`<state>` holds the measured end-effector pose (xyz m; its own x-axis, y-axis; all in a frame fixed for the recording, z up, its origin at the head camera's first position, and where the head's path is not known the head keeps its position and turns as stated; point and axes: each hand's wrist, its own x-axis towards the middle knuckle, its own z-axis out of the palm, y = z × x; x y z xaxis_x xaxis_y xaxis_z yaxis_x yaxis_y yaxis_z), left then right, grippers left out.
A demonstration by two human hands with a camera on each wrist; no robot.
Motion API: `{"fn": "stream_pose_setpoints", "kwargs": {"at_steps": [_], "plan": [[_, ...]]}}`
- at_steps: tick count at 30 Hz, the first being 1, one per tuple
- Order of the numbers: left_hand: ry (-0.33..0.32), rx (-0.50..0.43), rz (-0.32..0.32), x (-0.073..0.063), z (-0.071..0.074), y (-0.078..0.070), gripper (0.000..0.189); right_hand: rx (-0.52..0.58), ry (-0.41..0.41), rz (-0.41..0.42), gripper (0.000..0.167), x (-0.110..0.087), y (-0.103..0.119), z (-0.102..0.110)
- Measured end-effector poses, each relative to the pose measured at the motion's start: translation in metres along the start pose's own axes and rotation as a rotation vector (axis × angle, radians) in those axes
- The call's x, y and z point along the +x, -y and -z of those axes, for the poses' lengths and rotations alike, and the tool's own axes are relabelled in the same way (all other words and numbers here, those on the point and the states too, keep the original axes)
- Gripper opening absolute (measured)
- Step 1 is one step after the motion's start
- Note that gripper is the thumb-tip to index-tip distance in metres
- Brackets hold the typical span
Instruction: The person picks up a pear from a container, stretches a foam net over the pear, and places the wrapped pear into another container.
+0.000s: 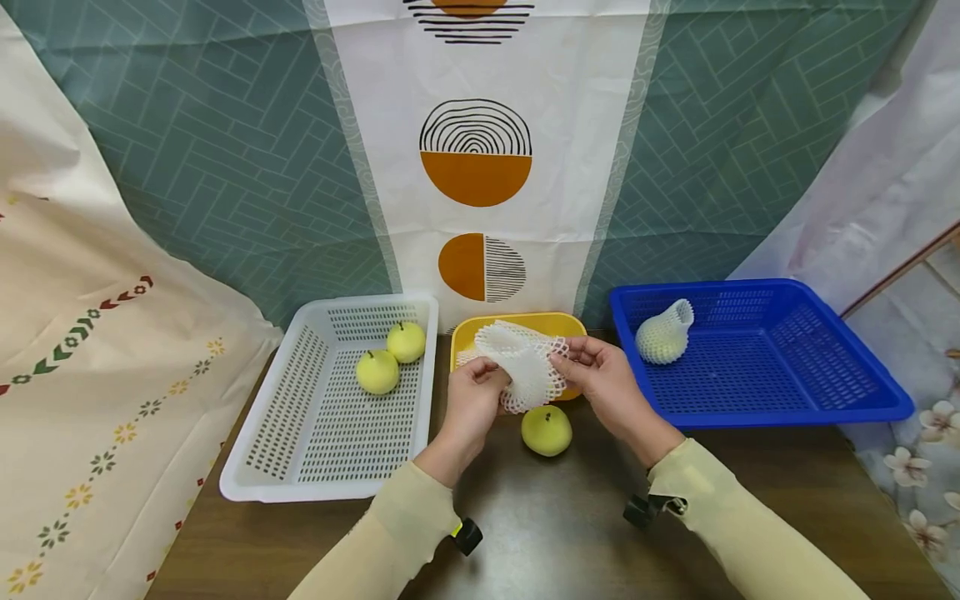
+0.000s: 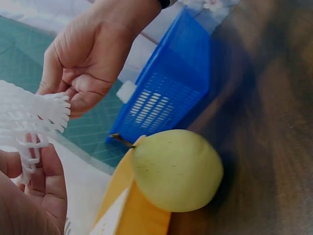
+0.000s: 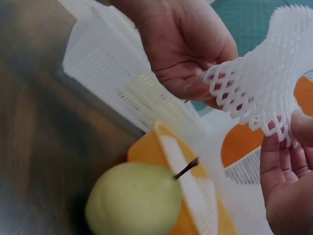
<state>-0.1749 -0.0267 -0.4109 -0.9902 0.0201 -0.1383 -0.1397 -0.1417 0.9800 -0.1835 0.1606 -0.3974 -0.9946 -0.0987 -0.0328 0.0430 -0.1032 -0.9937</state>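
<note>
A white foam net sleeve (image 1: pixel 525 362) is stretched between both hands above a yellow container (image 1: pixel 558 322). The left hand (image 1: pixel 472 400) pinches its left edge. At the opposite edge, the right hand (image 1: pixel 603 379) pinches the mesh between thumb and fingers. In the right wrist view the foam net (image 3: pixel 254 83) spreads wide at its open end and narrows upward. A yellow-green pear (image 1: pixel 546 431) rests on the dark table just below the hands, in front of the yellow container; its stem shows in the left wrist view, where the pear (image 2: pixel 178 171) appears large.
On the left, a white basket (image 1: pixel 258 442) holds two pears (image 1: pixel 377 372). A blue basket (image 1: pixel 772 400) on the right contains a pear in a foam net (image 1: pixel 664 333). More white netting lies in the yellow container. A patterned curtain (image 1: pixel 225 167) hangs behind the table.
</note>
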Motion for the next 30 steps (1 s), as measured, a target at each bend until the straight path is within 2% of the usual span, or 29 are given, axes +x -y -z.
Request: {"fn": "stream_pose_setpoints", "kwargs": {"at_steps": [4, 9, 13, 17, 20, 24, 30], "plan": [[-0.02, 0.033, 0.05, 0.001, -0.005, 0.01, 0.016, -0.035, 0.022, -0.053, 0.036, -0.005, -0.011, 0.006], [0.018, 0.032, 0.086, 0.004, -0.008, 0.022, 0.018, -0.12, 0.041, -0.105, 0.038, -0.008, -0.027, 0.013], [0.04, 0.056, 0.115, 0.002, -0.01, 0.027, 0.019, -0.213, 0.061, -0.106, 0.034, -0.011, -0.039, 0.017], [0.05, 0.063, 0.129, 0.001, -0.011, 0.035, 0.02, -0.297, 0.068, -0.089, 0.034, -0.013, -0.048, 0.018], [0.049, 0.058, 0.134, 0.002, -0.012, 0.047, 0.02, -0.347, 0.079, -0.099, 0.032, -0.014, -0.054, 0.018], [0.044, 0.066, 0.139, 0.005, -0.011, 0.059, 0.023, -0.379, 0.092, -0.125, 0.029, -0.014, -0.06, 0.021], [0.025, 0.092, 0.122, 0.007, -0.007, 0.066, 0.024, -0.409, 0.089, -0.15, 0.033, -0.015, -0.065, 0.023]]}}
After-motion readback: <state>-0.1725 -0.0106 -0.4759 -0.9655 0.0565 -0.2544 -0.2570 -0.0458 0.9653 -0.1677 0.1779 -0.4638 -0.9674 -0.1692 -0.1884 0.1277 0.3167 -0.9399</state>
